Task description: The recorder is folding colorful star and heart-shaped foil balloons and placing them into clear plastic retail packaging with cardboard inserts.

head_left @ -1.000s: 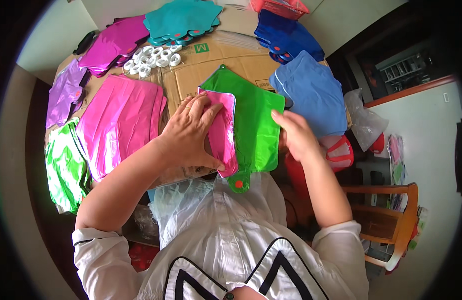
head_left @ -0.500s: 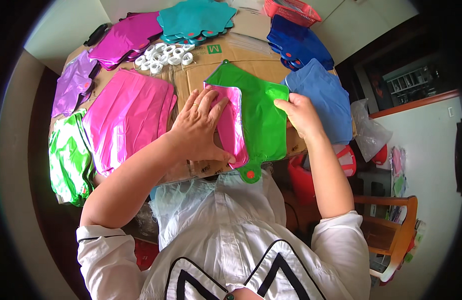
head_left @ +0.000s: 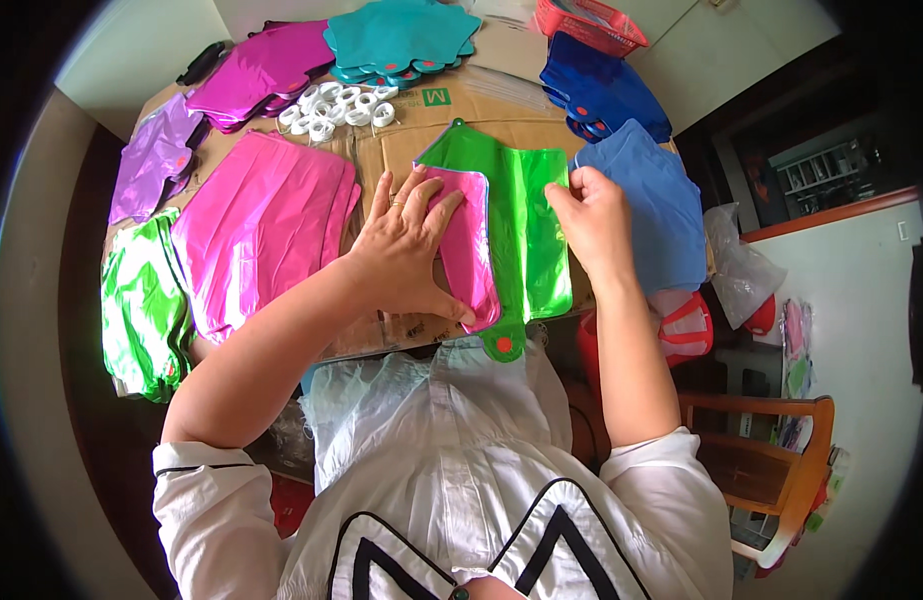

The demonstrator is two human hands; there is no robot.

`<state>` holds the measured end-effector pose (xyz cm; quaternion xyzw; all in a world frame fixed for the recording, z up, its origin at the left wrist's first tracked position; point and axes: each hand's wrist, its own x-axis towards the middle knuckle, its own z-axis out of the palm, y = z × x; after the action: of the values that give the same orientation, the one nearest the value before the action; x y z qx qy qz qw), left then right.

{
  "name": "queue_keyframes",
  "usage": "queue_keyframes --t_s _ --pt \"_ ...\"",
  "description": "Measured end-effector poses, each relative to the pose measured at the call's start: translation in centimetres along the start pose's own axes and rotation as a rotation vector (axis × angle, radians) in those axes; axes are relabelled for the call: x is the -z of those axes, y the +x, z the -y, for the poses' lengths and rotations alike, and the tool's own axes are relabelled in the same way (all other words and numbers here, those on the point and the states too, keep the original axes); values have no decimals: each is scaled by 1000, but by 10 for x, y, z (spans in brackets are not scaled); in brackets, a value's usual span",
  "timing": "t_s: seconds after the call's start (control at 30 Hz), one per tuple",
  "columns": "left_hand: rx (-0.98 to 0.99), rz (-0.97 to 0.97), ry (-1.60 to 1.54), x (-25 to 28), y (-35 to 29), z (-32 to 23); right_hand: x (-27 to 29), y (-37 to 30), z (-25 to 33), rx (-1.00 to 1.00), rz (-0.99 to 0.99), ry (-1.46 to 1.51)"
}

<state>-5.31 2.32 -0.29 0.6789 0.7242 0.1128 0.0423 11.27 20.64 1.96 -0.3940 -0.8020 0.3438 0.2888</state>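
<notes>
A flat foil balloon (head_left: 508,270), green with a tail bearing a red dot, lies before me at the front of the table. Over its left part is a pink foil panel (head_left: 473,255), which looks like a folded-over flap. My left hand (head_left: 406,240) is spread across this panel, fingertips near its top and thumb at its lower corner. At the upper right edge of the green foil, my right hand (head_left: 593,222) pinches the border between thumb and curled fingers. That right side is lifted, with a bright crease running down it.
Cardboard covers the table (head_left: 406,130). Around it lie foil stacks: pink (head_left: 266,230), bright green (head_left: 141,300), lilac (head_left: 151,170), magenta (head_left: 261,75), teal (head_left: 401,40), dark blue (head_left: 606,85) and light blue (head_left: 646,200). White ribbon rolls (head_left: 333,108) and a red basket (head_left: 593,25) sit farther back.
My right hand has moved slightly left, drawing the green foil's right edge up and inward, so a vertical crease now shows. My left hand stays spread on the pink panel.
</notes>
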Motion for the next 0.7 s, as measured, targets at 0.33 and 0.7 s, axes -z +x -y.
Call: queue_keyframes --t_s 0.33,0.7 --pt "37 -73 -101 -1 -3 -3 -53 -48 39 553 109 -580" --pt "39 -53 -68 -1 -5 -3 15 -70 33 -32 262 -168"
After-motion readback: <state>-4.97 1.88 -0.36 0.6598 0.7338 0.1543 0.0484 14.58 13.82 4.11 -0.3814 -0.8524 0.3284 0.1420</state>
